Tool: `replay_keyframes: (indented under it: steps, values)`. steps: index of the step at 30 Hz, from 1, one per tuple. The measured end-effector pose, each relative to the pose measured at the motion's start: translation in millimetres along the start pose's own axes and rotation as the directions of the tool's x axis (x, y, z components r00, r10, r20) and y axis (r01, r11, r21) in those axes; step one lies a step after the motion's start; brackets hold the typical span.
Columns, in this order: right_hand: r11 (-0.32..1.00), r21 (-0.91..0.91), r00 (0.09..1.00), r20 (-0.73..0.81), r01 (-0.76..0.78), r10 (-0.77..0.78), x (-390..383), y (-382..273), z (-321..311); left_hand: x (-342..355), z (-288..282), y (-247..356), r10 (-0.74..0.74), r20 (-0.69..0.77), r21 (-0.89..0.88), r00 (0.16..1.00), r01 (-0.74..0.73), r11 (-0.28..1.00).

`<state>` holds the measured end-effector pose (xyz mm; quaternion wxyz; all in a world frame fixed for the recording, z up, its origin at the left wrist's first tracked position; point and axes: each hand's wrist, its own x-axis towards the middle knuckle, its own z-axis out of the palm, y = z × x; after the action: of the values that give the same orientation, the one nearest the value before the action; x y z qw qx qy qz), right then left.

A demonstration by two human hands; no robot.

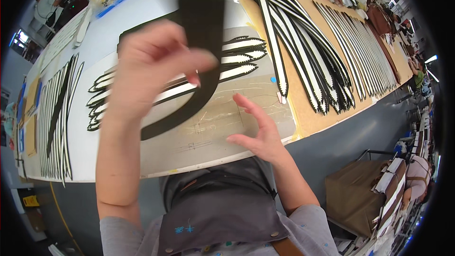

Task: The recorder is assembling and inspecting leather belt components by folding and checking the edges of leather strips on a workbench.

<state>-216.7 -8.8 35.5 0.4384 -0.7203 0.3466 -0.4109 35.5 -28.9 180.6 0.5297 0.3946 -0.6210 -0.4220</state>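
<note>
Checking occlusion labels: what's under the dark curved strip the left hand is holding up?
Under the dark curved strip, raised by the left hand, lie black-and-white pointed strips on a grey mat. Their middle sections are covered by strip and hand, so unseen.

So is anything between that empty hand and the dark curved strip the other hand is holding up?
Nothing visible. The right hand hovers open over the grey work mat, and the dark curved strip in the left hand hangs just beside it, only open air between.
</note>
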Motion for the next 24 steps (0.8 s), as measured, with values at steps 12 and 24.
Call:
replay_keyframes:
  steps: [12, 24]
  values:
    - [0.837, -0.489, 0.935, -0.108, 0.247, -0.339, 27, 9, -16, -153, -124, -75, -0.062, -0.326, -0.685, 0.943, -0.190, 0.703]
    - [0.690, -0.721, 0.997, 0.083, 0.064, -0.006, -7, 30, -24, -210, -91, -99, -0.557, -0.510, -0.431, 0.656, 0.365, 0.825]
